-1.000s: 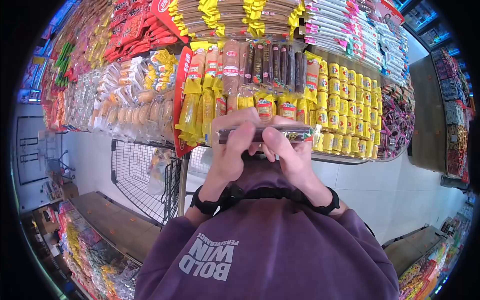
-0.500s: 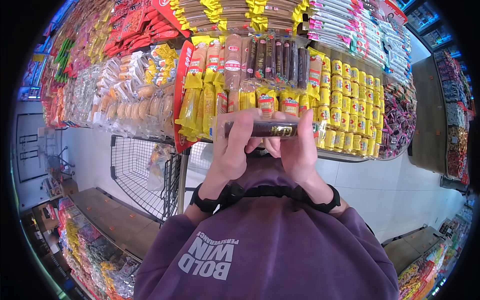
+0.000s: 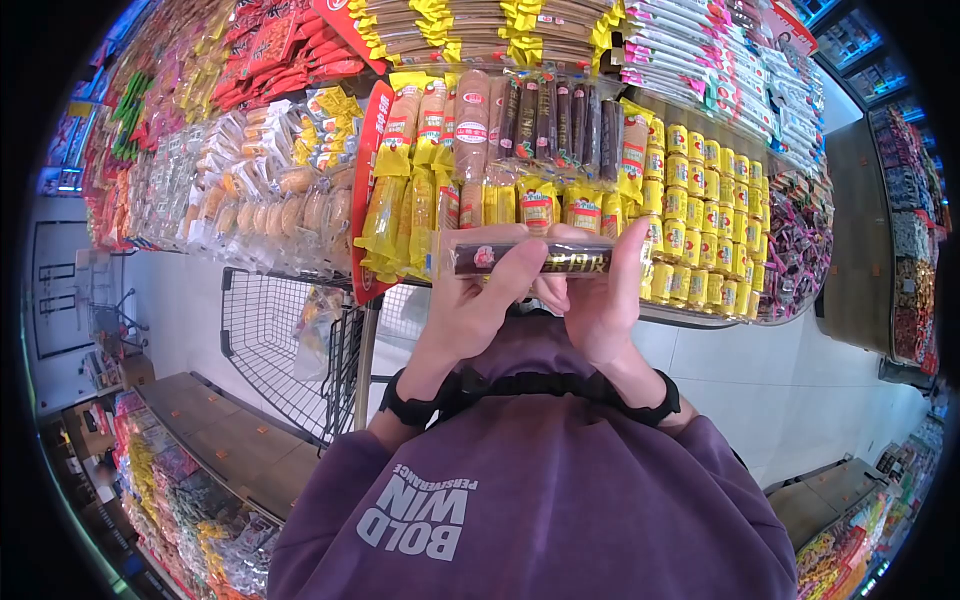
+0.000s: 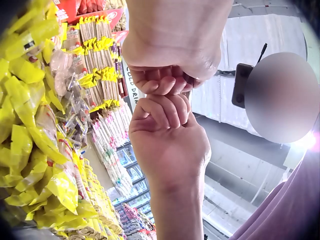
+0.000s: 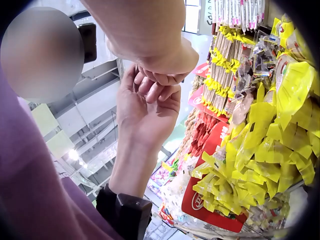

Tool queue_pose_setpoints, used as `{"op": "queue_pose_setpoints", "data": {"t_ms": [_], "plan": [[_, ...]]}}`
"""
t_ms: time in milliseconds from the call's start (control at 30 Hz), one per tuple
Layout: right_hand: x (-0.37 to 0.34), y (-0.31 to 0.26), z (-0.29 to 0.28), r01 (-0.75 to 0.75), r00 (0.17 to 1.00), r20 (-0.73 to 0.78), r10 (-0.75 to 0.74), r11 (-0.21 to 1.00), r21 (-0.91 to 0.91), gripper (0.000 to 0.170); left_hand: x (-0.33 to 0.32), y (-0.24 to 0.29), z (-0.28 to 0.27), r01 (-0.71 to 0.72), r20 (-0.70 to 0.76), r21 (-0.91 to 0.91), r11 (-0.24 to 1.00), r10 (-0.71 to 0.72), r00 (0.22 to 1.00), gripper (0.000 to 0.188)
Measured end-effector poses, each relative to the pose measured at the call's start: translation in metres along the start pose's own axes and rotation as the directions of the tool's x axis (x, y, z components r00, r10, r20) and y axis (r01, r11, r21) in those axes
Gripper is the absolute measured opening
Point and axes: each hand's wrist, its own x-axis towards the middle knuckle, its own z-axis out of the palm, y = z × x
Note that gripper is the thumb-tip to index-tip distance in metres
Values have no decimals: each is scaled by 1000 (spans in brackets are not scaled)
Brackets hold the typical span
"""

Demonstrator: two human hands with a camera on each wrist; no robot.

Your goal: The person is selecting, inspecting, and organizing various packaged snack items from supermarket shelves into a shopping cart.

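Note:
A dark brown fruit leather roll [image 3: 520,258] in clear wrap lies level across both hands in the head view, gold lettering and a pink emblem facing up. My left hand [image 3: 482,300] grips its left part, the thumb laid across the middle. The right end is held by my right hand [image 3: 605,310], whose thumb stands up over the wrapper. In the left wrist view, curled fingers of the right hand [image 4: 170,132] meet those of the left. From the right wrist, the left hand [image 5: 147,117] shows its palm side; the roll is hidden there.
Beyond the hands a display holds more dark rolls [image 3: 560,125], yellow-wrapped packs [image 3: 400,215], small yellow cans [image 3: 690,215] and bagged round cakes [image 3: 270,222]. A red sign [image 3: 370,190] stands among them. A wire shopping cart [image 3: 285,345] is at lower left.
The roll has turned in the hands, bringing its gold lettering and emblem into view. The left thumb has slid right to the roll's middle; the right thumb has swung outward and upright.

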Motion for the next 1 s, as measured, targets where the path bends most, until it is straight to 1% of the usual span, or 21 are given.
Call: {"op": "queue_pose_setpoints", "data": {"t_ms": [133,267,300,367,400,467,500,567,600,633,700,733,800,833,933,1000], "plan": [[1,2,0,-30,1000,-5,30,999,-25,76,1,-1,1,-10,4,-15,1000,10,1000,30],[-1,4,-3,-84,996,6,84,996,20,80,0,-4,-5,68,-4,-58,996,-68,998,31],[0,3,-3,-78,997,-3,78,997,-13,77,-1,-5,-6,89,-15,-69,994,-90,996,31],[1,1,-3,-68,998,-17,67,995,-78,70,-2,-12,-12,55,-36,-71,996,-58,998,28],[1,2,-5,-77,997,-27,75,994,-74,66,-3,-15,-14,39,-47,-70,997,-42,998,26],[5,6,-10,-94,994,-53,91,993,-67,58,-1,-15,-14,-51,-164,-57,997,41,986,18],[6,6,-11,-64,996,-71,61,998,-29,47,0,-15,-13,-95,-219,-47,994,82,972,15],[8,2,-13,-102,989,-116,95,993,-58,44,1,-11,-20,-65,-261,46,997,75,962,10],[10,1,-14,-120,984,-140,109,990,-73,43,2,-9,-24,-50,-281,92,994,74,957,11],[11,2,-20,-123,986,-127,109,986,-111,39,1,-10,-27,-60,-254,59,996,73,964,14],[12,5,-31,-126,989,-101,108,974,-187,32,0,-13,-31,-40,-192,150,988,68,979,14],[13,6,-28,-93,988,-137,75,987,-131,28,0,-14,-31,-32,-161,195,980,64,985,14],[16,6,-16,-18,977,-215,13,1000,-23,22,0,-16,-26,-41,-150,258,965,82,985,15],[16,8,-21,-34,981,-195,23,998,-50,19,0,-17,-23,-45,-143,289,956,90,986,15],[17,11,-21,-23,975,-220,13,999,-44,19,0,-19,-19,18,-90,391,920,19,996,14],[17,8,-29,-26,974,-227,11,998,-62,21,2,-22,-17,32,-80,386,922,-1,997,13]]}}
